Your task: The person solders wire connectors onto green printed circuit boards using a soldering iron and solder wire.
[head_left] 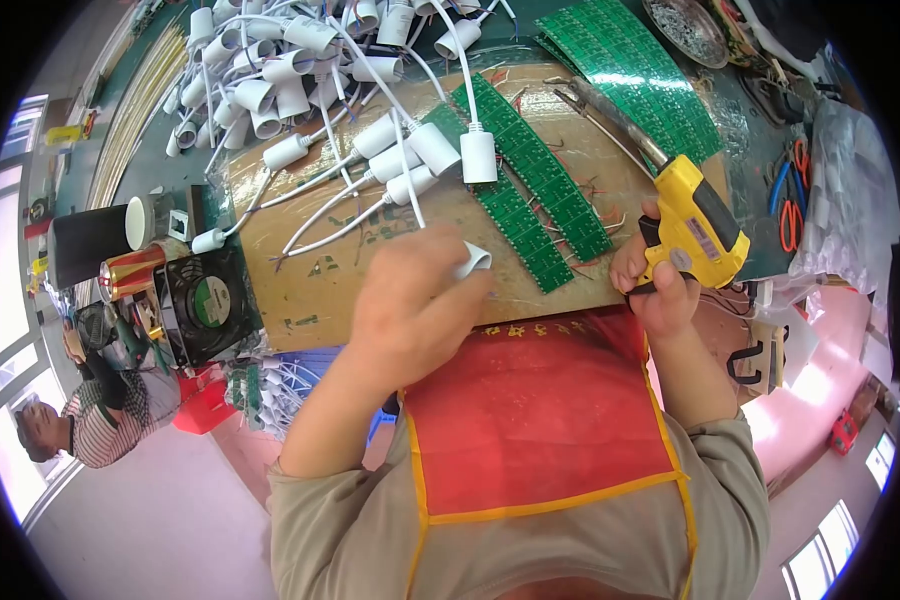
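Note:
My left hand (pixel 410 300), somewhat blurred, is closed around a white lamp socket (pixel 478 260) over the front of the brown work board (pixel 320 300). Only the socket's end shows past my fingers; the rest is hidden. In my right hand (pixel 660 285) is a yellow and black soldering gun (pixel 692 225), gripped by its handle, with its metal tip angled up and left. Between my hands lie narrow green circuit board strips (pixel 540 170), with thin red wires around them. Several white sockets with cords (pixel 435 150) rest just beyond my left hand.
A large heap of white corded sockets (pixel 290 70) fills the back left. Stacked green circuit boards (pixel 635 70) and a metal dish (pixel 685 30) sit at the back right. A black fan (pixel 205 305) stands left, orange-handled pliers (pixel 792 225) right. Another person (pixel 105 410) sits at far left.

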Motion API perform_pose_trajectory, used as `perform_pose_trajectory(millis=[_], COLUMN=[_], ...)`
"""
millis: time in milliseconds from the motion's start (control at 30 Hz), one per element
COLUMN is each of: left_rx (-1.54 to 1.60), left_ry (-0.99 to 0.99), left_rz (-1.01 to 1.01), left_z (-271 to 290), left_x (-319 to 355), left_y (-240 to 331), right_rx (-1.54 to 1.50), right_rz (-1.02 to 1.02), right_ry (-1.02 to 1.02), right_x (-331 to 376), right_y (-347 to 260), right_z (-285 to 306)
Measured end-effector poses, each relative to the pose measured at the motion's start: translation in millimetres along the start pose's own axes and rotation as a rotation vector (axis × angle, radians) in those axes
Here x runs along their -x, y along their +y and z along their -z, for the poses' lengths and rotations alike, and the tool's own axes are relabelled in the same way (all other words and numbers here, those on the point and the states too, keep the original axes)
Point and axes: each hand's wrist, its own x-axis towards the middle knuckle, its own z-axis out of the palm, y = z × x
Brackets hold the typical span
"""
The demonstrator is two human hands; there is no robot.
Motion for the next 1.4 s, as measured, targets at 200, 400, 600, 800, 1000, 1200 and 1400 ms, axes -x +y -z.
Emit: perform_pose_trajectory(millis=[200, 400, 600, 800, 1000, 1200, 1400], left_rx=[-0.297, -0.395, -0.334, -0.294, -0.266, -0.218, -0.227], left_ry=[-0.098, 0.086, 0.121, 0.102, 0.124, 0.131, 0.102], left_rz=[0.097, 0.183, 0.240, 0.214, 0.227, 0.234, 0.258], left_z=[-14.5, -34.8, -52.3, -53.2, -52.7, -51.4, -52.8], left_x=[7.0, 0.7, 5.7, 4.0, 4.0, 4.0, 3.1], left_y=[12.1, -11.3, -17.6, -20.3, -20.3, -21.1, -20.9], right_rx=[0.035, 0.107, 0.301, 0.379, 0.296, 0.364, 0.368], right_rz=[0.032, -0.044, -0.141, -0.236, -0.317, -0.267, -0.277], right_ry=[-0.004, -0.064, -0.287, -0.248, -0.140, -0.221, -0.201], right_x=[0.9, 8.6, 30.4, 50.0, 58.6, 60.2, 60.3], right_y=[0.0, -2.6, -10.4, -23.3, -20.2, -14.7, -13.7], right_z=[-1.7, -0.7, 5.8, 8.5, 6.6, 13.7, 14.8])
